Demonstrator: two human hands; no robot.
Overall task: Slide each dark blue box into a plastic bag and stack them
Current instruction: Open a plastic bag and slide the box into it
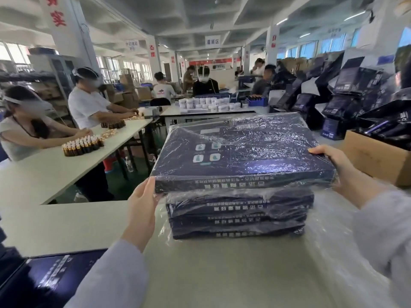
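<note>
The head camera looks down over a pale table (73, 227) in a busy packing hall. In the middle of it stands a stack of bagged boxes (238, 216), each dark blue and wrapped in crinkled clear plastic, with their printed edges facing the camera. Above the stack, a further dark blue box (242, 152) in its plastic bag (278, 127) is held flat, its near edge jutting a little past the left side of the pile below. Whether it already touches the top of the stack cannot be told.

The left hand (143, 201) is clamped on the box's near left corner, with the thumb along the side edge and the fingers tucked underneath. The right hand (335, 167) grips the right side of the same box, with its fingertips curled over the top edge and the palm against the side. Both arms wear pale grey sleeves.

Loose clear plastic (329, 241) lies spread over the table to the right of the stack. At the lower left corner, an unbagged dark blue box (51, 278) lies beside the left sleeve. A brown cardboard carton (378, 158) sits on the right, beyond the right hand.

Further back, seated workers sit at long white tables with rows of small brown bottles (82, 146).
</note>
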